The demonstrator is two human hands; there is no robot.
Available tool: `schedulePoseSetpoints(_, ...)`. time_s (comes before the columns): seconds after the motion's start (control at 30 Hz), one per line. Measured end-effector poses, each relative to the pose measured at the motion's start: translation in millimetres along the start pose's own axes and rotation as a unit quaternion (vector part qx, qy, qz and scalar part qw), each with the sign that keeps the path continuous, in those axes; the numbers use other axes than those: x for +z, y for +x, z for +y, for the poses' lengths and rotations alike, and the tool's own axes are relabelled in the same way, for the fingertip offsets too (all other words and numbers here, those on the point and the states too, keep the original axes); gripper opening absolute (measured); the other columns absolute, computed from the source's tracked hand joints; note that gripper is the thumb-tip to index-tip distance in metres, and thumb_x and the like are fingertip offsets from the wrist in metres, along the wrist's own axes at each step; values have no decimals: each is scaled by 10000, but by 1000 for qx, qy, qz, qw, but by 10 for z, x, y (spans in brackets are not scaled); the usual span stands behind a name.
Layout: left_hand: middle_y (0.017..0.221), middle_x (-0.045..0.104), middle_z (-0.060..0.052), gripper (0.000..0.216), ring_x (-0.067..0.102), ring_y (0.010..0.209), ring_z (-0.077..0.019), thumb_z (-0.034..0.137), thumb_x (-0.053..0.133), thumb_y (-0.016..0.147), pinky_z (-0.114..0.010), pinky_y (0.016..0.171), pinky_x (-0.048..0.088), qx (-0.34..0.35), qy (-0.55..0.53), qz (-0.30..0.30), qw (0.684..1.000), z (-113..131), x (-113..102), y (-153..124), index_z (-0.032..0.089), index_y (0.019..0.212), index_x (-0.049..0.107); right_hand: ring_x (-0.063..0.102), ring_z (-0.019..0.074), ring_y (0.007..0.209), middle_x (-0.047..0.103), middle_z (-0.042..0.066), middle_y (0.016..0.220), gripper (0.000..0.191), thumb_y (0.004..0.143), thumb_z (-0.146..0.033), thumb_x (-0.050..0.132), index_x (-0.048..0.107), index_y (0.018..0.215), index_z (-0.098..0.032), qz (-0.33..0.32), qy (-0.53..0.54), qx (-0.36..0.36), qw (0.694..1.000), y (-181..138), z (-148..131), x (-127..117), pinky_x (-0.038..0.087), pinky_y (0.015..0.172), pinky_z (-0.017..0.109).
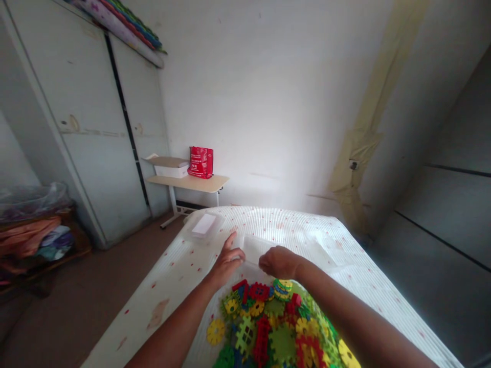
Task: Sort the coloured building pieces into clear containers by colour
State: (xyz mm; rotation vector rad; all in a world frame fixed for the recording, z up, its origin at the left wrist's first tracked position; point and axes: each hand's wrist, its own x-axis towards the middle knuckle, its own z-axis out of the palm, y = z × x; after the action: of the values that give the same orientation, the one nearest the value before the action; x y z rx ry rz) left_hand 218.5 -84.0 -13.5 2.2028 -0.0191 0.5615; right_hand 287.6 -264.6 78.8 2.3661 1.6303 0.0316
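Clear plastic piece point(256, 249) held between two hands at the middle of the frame, on a bed point(176, 271).
It lies flat on the white, red-dotted sheet, just above a heap of toy pieces point(276, 327) in red, yellow, green and blue at bottom centre. The left hand point(227, 261) pinches its left edge with thumb and curled fingers, forefinger stretched out. The right hand point(279, 261) is balled at its near edge, its hold hidden. A clear box point(205, 225) sits upper left of the hands. On the small table point(190, 182) stands a red bag point(201, 162); its white writing is too small to read.
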Motion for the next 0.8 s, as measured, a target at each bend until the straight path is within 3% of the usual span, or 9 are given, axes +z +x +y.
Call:
schedulePoseSetpoints(0.13,1414,321,-23,172,255,1312,-241,158,449,671,-378,1057,228,-95,-149,81,981,-59,164,-112,190,732,607,652,203,683,709,104,781,194,793,-202,479,667,804,-160,18,-19,3,1000,64,-83,-8,412,552,265)
schedulePoseSetpoints(0.23,1339,423,-30,273,281,1298,-229,155,437,669,-379,1069,198,-118,-203,151,960,-46,223,-147,200,875,610,637,227,712,687,143,769,176,778,-123,472,636,840,-116,62,-29,10,998,74,-221,52,405,562,286)
schedulePoseSetpoints(0.3,1295,465,-40,358,322,1275,-223,161,420,682,-375,1063,219,-120,-209,163,957,-28,244,-157,197,996,586,619,221,705,672,137,749,162,777,-87,462,615,824,-112,95,-30,20,995,64,-307,100,384,545,277)
schedulePoseSetpoints(0.5,1287,483,-61,711,515,1116,-187,156,432,703,-335,930,412,-126,-298,181,929,-62,312,-165,251,1369,201,560,169,666,636,55,674,151,818,-95,443,564,760,-163,197,-27,68,978,-33,-388,143,305,523,251)
schedulePoseSetpoints(0.57,1312,463,-65,675,462,1184,-202,159,453,705,-342,953,396,-127,-265,167,941,-95,300,-177,250,1350,278,541,151,634,616,36,631,172,840,-141,444,561,718,-176,263,-23,107,959,-115,-304,76,283,519,248)
schedulePoseSetpoints(0.67,1382,381,-62,457,309,1299,-237,170,514,693,-364,997,355,-94,-134,85,983,-119,217,-220,230,1144,556,540,133,611,610,31,625,199,860,-239,441,588,739,-180,343,-13,214,914,-280,-46,-73,264,516,242)
schedulePoseSetpoints(0.73,1417,320,-65,363,300,1302,-257,180,577,672,-376,979,376,-51,-47,27,997,-118,137,-257,222,1028,627,557,128,605,629,37,652,221,868,-281,420,605,805,-179,337,-5,298,893,-373,172,-141,248,503,240)
schedulePoseSetpoints(0.8,1419,308,-74,259,357,1264,-262,195,598,684,-388,969,387,-12,31,20,999,-108,59,-288,209,936,654,581,134,601,653,50,687,243,874,-294,393,603,841,-178,290,4,366,884,-412,370,-134,235,486,240)
